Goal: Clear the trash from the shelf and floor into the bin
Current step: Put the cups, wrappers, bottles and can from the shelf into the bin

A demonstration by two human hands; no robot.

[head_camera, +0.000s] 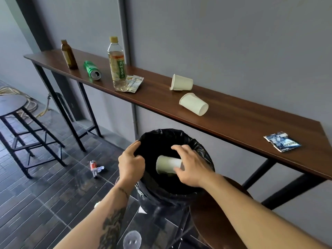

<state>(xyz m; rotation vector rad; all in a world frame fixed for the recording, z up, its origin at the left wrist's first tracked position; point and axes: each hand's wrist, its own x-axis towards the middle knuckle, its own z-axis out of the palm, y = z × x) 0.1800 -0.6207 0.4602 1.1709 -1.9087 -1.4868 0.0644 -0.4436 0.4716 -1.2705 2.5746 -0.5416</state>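
Note:
A black-bagged bin (203, 150) stands below the long wooden shelf (233, 123). My left hand (131, 162) pinches the bag at the bin's left rim. My right hand (192, 166) hovers over the opening with fingers spread. A blurred white paper cup (167, 164) lies on its side just under its thumb, inside the mouth. On the shelf are a brown bottle (69, 55), a green can (92, 70) on its side, a clear plastic bottle (117, 65), a wrapper (133, 83), two tipped paper cups (182, 82) (194, 104) and a blue packet (283, 141).
A crushed small bottle (94, 167) lies on the dark tiled floor left of the bin, and a clear plastic cup (132, 239) lies near my left forearm. A black stool (12, 103) stands at the left. A brown round stool (215, 212) is under my right arm.

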